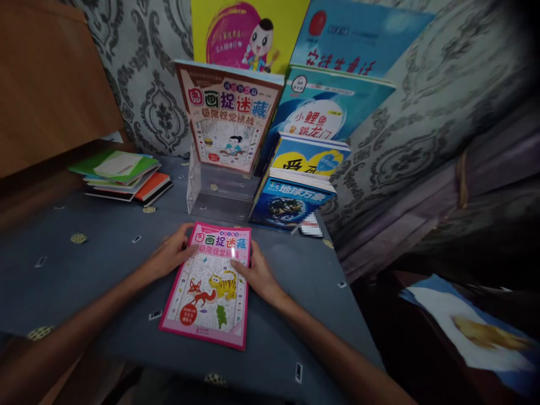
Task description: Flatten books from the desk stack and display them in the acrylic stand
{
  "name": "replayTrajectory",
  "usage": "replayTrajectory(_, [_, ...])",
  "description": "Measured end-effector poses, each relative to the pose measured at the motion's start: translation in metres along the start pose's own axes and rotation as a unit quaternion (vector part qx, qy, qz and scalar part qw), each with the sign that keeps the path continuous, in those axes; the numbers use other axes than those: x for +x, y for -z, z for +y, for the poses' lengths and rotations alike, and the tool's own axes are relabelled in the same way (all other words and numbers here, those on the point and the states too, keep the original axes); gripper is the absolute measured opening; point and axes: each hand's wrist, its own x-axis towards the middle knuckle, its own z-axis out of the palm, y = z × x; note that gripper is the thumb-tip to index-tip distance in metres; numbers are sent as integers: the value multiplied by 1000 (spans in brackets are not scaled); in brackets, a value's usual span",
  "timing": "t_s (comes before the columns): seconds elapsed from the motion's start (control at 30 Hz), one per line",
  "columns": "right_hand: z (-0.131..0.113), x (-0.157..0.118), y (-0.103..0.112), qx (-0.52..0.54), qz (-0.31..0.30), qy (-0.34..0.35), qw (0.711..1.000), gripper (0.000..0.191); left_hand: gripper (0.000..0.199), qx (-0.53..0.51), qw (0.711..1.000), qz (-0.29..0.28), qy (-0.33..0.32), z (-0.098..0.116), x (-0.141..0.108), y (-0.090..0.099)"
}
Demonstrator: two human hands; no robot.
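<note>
A pink-bordered children's picture book with a fox and a striped cat on its cover is held between my two hands, above the grey-blue tabletop. My left hand grips its upper left edge, thumb on the cover. On the upper right edge, my right hand closes with its thumb over the cover; the fingers behind are mostly hidden. Just beyond the book stands a clear acrylic rack. A brown-bordered book of matching design leans upright in its left column.
In the rack's right column stand a blue globe-cover book, a yellow-and-blue book and a teal book. A yellow book rises behind. Several books lie in a stack at left. A wooden cabinet borders the table.
</note>
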Motion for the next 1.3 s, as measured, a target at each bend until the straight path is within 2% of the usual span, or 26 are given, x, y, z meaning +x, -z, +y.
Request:
replayTrajectory(0.07, [-4, 3, 4, -34, -7, -2, 999, 66, 39, 154, 988, 29, -14, 1, 2, 4])
replayTrajectory(0.13, [-8, 5, 11, -68, -25, 2, 997, 69, 28, 245, 967, 55, -46, 3, 3, 4])
replayTrajectory(0.23, [-13, 8, 27, -174, -37, -18, 984, 67, 28, 271, 953, 68, -116, -1, 4, -3])
replayTrajectory(0.33, [-22, 10, 36, -341, -30, -36, 939, 45, 30, 254, 954, 63, -146, -7, 4, -9])
replayTrajectory(0.4, [-28, 13, 31, -395, -34, 3, 918, 34, 30, 242, 957, 62, -151, -10, 4, -10])
replayTrajectory(0.47, [-33, 19, 16, -384, -59, 79, 918, 42, 30, 235, 958, 62, -155, -12, 5, -10])
replayTrajectory(0.57, [-35, 33, -20, -318, -163, 189, 915, 68, 32, 229, 957, 61, -166, -14, 6, -9])
replayTrajectory(0.63, [-34, 45, -42, -301, -192, 215, 909, 73, 32, 228, 957, 63, -170, -14, 7, -9])
replayTrajectory(0.73, [-31, 58, -61, -319, -197, 202, 904, 70, 31, 228, 956, 59, -173, -15, 8, -9])
replayTrajectory(0.97, [-24, 63, -57, -338, -199, 207, 896, 64, 32, 229, 955, 54, -182, -18, 9, -7])
replayTrajectory(1.1, [-18, 59, -51, -335, -183, 197, 903, 58, 37, 229, 957, 57, -171, -20, 8, -7])
replayTrajectory(1.3, [-9, 46, -22, -310, -172, 187, 916, 56, 38, 229, 960, 56, -152, -21, 7, -7])
